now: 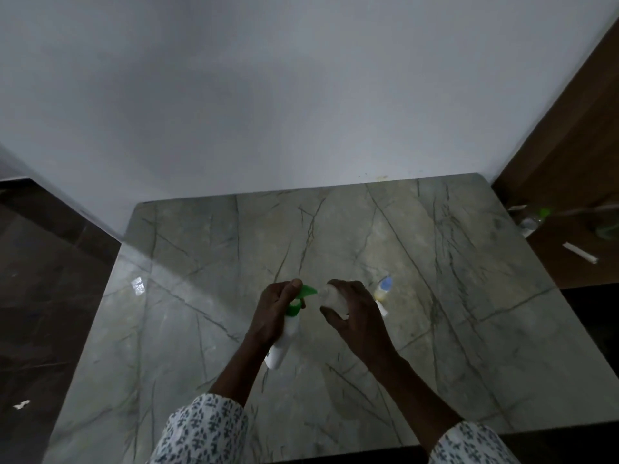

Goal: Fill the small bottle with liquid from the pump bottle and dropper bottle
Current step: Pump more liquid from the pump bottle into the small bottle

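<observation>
My left hand [274, 309] grips the neck of a white pump bottle [281, 346] with a green pump head [306, 293], my thumb resting on top of the pump. The spout points right, toward a small clear bottle [333, 298] held in my right hand [351, 313], close to the spout's tip. Whether liquid is coming out cannot be made out. Just right of my right hand, a small yellowish dropper bottle [383, 289] with a blue cap stands on the marble table [201, 262]. A small white piece [382, 308], partly hidden, lies by it.
The table's far edge meets a white wall [301, 95]. Dark floor lies to the left with a white scrap [20, 404] on it. On the right, the floor holds a clear plastic bottle with a green cap [536, 218] and a white stick [579, 252].
</observation>
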`<state>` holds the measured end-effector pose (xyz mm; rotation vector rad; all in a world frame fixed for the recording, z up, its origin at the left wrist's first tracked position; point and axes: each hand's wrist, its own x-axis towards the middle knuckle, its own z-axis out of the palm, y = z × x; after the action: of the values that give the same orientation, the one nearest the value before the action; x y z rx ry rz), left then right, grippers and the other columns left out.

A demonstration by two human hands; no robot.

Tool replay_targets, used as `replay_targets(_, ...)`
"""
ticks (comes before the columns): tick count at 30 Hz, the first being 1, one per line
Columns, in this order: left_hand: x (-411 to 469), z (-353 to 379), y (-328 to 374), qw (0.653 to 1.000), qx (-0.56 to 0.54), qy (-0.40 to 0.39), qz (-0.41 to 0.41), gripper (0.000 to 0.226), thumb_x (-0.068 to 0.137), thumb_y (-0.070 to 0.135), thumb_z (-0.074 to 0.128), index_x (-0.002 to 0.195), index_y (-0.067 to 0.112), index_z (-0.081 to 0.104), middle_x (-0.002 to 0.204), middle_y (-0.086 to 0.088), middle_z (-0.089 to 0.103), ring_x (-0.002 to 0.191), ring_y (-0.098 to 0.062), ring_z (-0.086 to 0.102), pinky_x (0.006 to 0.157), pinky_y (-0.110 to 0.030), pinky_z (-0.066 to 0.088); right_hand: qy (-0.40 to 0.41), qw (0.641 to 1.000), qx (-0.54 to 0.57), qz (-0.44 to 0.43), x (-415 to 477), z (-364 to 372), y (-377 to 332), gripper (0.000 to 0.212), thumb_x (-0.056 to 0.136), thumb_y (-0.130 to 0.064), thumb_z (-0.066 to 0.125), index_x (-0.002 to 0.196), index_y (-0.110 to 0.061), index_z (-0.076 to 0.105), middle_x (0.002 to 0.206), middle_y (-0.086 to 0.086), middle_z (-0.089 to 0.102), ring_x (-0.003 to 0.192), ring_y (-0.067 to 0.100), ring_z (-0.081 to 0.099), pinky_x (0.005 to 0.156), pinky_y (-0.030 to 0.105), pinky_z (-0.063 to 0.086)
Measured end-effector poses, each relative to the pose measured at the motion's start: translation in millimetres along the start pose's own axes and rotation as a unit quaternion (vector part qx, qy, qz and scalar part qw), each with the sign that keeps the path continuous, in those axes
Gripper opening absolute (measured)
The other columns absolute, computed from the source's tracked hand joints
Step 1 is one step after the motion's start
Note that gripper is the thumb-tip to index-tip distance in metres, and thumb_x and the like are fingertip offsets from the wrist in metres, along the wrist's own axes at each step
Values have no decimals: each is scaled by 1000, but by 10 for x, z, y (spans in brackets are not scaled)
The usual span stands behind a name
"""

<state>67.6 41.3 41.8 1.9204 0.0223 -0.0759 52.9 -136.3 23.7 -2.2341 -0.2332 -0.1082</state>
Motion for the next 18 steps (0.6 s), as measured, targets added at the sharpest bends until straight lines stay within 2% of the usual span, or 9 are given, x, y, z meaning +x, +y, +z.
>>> replay_targets(5,-21,12,51,1000,-1,-15,14,73,79,70,41,78,5,73,70,-17,67,62,-29,62,60,-27,45,-11,1000,-3,-2,-14,7,-44,49,84,-29,72,128,-17,55,118,8,57,106,21,55,85,31,52)
replay_targets(7,-27,19,39,1000,2,-17,16,71,80,70,42,78,6,72,70,-16,66,60,-25,62,59,-25,46,-8,1000,1,0,-32,4,-60,49,84,-29,72,128,-16,55,118,8,57,106,21,56,86,32,53)
replay_targets(15,-22,23,0,1000,-3,-11,20,50,84,55,46,67,10,60,67,-17,59,62,-37,57,59,-49,45,-7,1000,2,-5,-87,-3,-76,48,84,-29,72,127,-14,56,118,10,59,105,23,57,85,32,51)
replay_targets(18,-15,29,18,1000,-6,-10,15,37,83,49,50,63,18,53,61,-10,50,55,-27,48,57,-44,40,-17,1000,-5,-3,-100,9,-60,49,84,-31,71,127,-14,55,117,10,59,106,24,57,85,31,50)
